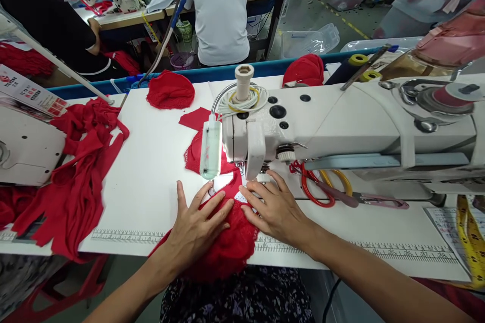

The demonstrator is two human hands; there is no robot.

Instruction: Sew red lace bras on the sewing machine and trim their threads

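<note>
A red lace garment piece [227, 247] lies over the table's front edge, its narrow upper strip reaching under the head of a white sewing machine [341, 126]. My left hand [200, 219] rests flat on it, fingers spread, left of the presser foot. On the other side, my right hand [276, 207] touches the fabric's right edge with its fingers apart, close to the needle area. The needle itself is hard to make out. Behind the machine's lamp [210, 149], another red lace-edged section [193, 154] lies on the white tabletop.
Red fabric strips [87, 161] heap at the left, and a red cup piece [170, 90] lies behind. Red-handled scissors [322, 189] sit under the machine arm. A yellow measuring tape [470, 237] hangs at right. A person in a white shirt [223, 10] sits ahead.
</note>
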